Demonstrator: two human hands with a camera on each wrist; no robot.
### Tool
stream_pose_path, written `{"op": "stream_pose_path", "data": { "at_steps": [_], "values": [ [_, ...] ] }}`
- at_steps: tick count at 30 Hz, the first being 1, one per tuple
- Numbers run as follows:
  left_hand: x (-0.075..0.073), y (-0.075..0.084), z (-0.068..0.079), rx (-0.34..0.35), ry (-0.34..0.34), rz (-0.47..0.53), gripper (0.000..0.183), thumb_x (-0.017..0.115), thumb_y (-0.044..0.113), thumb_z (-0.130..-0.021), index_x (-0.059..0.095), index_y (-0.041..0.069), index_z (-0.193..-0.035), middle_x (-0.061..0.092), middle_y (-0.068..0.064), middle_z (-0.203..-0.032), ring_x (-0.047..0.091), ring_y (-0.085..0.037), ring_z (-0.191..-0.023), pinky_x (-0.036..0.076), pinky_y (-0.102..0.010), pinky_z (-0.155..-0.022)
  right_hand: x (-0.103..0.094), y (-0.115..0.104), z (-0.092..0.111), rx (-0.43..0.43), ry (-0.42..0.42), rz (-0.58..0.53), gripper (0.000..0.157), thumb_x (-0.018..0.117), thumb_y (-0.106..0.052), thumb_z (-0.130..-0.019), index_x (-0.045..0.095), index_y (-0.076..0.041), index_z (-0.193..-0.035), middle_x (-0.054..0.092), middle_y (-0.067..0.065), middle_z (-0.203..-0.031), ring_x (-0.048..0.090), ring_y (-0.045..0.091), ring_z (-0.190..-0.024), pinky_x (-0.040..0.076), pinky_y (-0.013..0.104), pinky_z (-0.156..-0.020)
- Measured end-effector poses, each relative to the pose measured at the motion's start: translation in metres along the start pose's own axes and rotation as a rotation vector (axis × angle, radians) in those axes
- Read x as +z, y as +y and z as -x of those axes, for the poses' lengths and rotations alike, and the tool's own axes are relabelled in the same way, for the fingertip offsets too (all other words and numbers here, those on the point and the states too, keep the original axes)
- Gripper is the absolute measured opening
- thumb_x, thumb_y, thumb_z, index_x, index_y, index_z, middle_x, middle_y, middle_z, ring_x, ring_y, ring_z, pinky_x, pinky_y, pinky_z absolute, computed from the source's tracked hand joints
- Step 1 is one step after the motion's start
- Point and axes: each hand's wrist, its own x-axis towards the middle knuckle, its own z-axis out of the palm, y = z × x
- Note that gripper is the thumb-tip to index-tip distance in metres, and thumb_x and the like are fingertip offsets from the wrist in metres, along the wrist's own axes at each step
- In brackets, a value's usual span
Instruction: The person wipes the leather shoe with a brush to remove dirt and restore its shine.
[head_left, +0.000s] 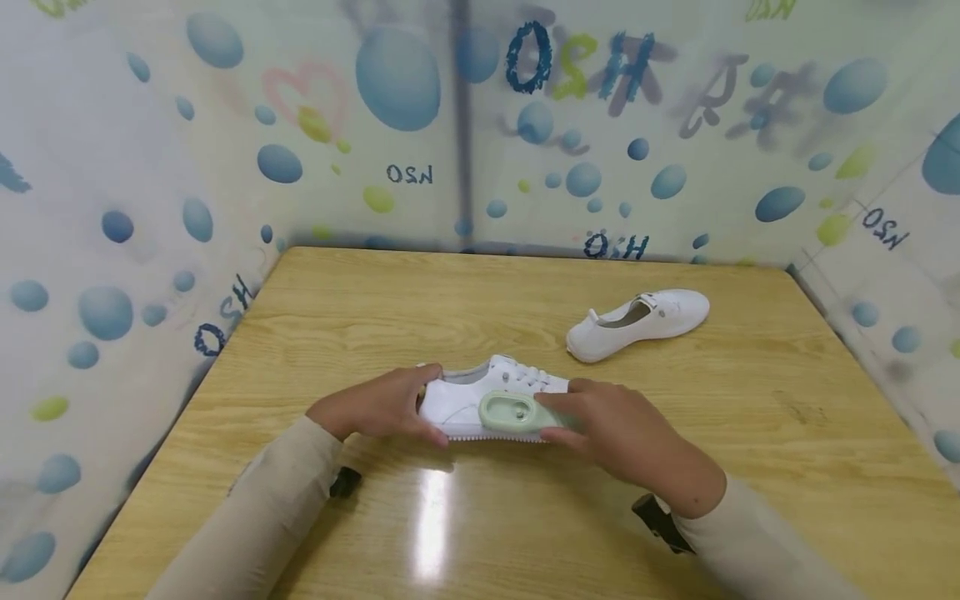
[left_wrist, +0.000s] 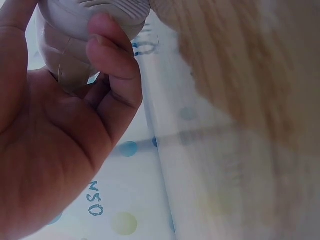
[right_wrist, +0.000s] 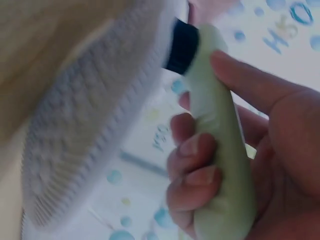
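My left hand (head_left: 382,404) grips the heel of a white lace-up sneaker (head_left: 453,404), thumb on the near side. In the left wrist view, its curled fingers (left_wrist: 120,70) lie against the heel and sole. My right hand (head_left: 630,429) holds a pale green shoe brush (head_left: 510,412) by its handle, fingers wrapped round it. The brush head lies over the sneaker's near side. Dark bristles (right_wrist: 181,47) meet the shoe's side in the right wrist view, where the ribbed sole (right_wrist: 85,120) also shows. The sneaker's toe is hidden behind my right hand in the head view.
A second white shoe (head_left: 637,323) lies on the wooden table (head_left: 360,308), back and to the right, its toe pointing right. Walls (head_left: 480,150) with blue bubble prints stand along the table's back and sides.
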Motion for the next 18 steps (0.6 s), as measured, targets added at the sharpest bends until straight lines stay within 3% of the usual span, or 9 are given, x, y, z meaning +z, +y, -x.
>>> {"op": "stream_pose_path", "data": {
  "at_steps": [8, 18],
  "values": [
    [0.001, -0.002, -0.002, 0.008, 0.004, 0.008, 0.061, 0.089, 0.044, -0.071, 0.05, 0.015, -0.108, 0.058, 0.002, -0.097, 0.053, -0.012, -0.083, 0.046, -0.027, -0.071, 0.002, 0.004, 0.002, 0.005, 0.018, -0.046, 0.041, 0.072, -0.039, -0.091, 0.07, -0.021, -0.127, 0.067, 0.001, -0.094, 0.051, 0.009, -0.07, 0.043, 0.028, -0.062],
    [0.001, -0.001, 0.0, 0.009, 0.005, -0.01, 0.061, 0.089, 0.046, -0.07, 0.05, 0.015, -0.107, 0.058, 0.002, -0.095, 0.053, -0.012, -0.082, 0.046, -0.026, -0.07, 0.016, -0.002, -0.004, -0.033, 0.066, 0.014, 0.042, 0.069, -0.043, -0.092, 0.068, -0.023, -0.129, 0.065, 0.002, -0.092, 0.047, 0.008, -0.065, 0.041, 0.026, -0.058]
  ]
}}
